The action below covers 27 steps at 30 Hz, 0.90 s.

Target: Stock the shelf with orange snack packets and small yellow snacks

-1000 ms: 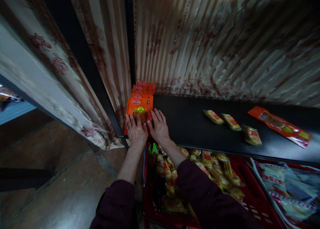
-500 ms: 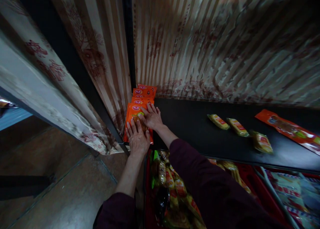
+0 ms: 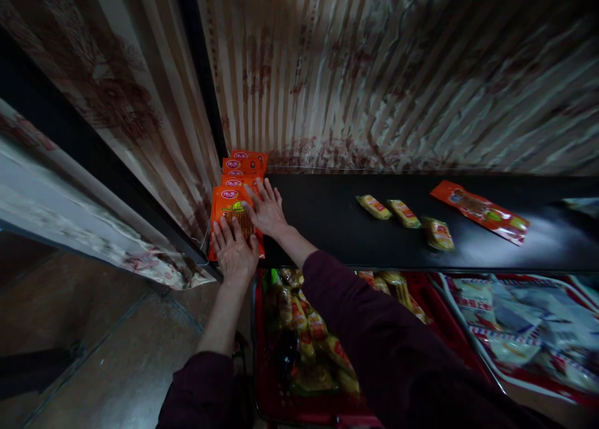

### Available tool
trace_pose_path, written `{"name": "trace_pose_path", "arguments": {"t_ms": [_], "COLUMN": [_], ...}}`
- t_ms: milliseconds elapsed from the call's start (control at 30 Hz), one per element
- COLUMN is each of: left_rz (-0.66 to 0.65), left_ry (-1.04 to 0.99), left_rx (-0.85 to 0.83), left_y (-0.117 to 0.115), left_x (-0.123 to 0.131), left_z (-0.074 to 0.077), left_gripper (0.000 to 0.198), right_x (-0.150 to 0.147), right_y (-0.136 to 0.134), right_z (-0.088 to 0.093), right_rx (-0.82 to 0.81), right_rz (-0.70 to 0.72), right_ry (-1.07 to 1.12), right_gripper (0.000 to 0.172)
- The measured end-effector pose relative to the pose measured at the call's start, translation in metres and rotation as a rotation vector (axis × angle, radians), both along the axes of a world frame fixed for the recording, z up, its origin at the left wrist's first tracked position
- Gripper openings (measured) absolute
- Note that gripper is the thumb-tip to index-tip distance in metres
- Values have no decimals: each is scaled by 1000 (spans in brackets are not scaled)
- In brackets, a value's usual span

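Observation:
Several orange snack packets lie overlapped in a row at the left end of the black shelf. My left hand rests on the lower part of the front packet, fingers stretched and spread. My right hand lies on the right edge of the stack, its fingers also spread out flat. Neither hand is wrapped around anything. Part of the front packet is hidden beneath my hands.
Small yellow-wrapped snacks and a long orange packet lie farther right on the shelf. Below stand a red basket of wrapped snacks and another holding white-blue bags. A striped curtain hangs behind; a dark post borders the left.
The view has shifted right, so the shelf and packets appear farther left and more of the baskets shows. Both hands stay on the orange packets, the right one still spread at their edge.

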<state>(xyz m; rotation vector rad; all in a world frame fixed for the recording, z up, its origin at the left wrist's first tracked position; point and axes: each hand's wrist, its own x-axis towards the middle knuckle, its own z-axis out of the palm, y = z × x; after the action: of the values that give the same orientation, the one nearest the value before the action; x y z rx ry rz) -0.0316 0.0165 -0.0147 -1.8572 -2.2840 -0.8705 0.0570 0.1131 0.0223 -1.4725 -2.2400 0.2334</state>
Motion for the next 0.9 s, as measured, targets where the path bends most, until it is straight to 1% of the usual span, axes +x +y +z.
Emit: {"name": "trace_pose_path", "arguments": {"t_ms": [100,167,233,300,367,433,467,533,567,667,733,833,900], "left_rz": [-24,-44,-105,-244,-430,-599,-663,-763,-802,-929,-988,-924,-865], "left_ry": [-24,-51,-88,-120,-131,-114,-97,-33,3,84,111,154,185], "left_rx": [36,73,138,205,245,239,211,101,13,-334,-590,-821,-1000], "left_y": [-1,-3,-8,-16,-28,-41,-47,-58,-63,-73,-77,-80,-81], "left_x": [0,3,10,20,33,48,56,70,75,87,88,83,80], "left_z": [3,9,14,17,16,13,10,4,1,-12,-23,-41,-51], "left_gripper": [58,50,41,34,29,24,23,22,21,22,28,45,59], "right_x": [16,29,45,61,78,95,103,119,127,149,164,188,203], "right_y": [-19,-36,-56,-77,-99,-119,-128,-145,-152,-172,-182,-199,-211], "right_z": [3,5,5,5,3,0,-2,-10,-16,-38,-56,-81,-94], "right_rx": [25,40,61,80,99,111,116,121,133,147,87,-62,-164], "right_rz": [38,57,60,68,59,49,48,57,69,149,136,42,16], "right_ry": [89,163,229,273,300,306,304,313,324,309,245,100,-23], "right_gripper": [48,47,45,43,42,42,42,43,43,40,39,36,39]}}
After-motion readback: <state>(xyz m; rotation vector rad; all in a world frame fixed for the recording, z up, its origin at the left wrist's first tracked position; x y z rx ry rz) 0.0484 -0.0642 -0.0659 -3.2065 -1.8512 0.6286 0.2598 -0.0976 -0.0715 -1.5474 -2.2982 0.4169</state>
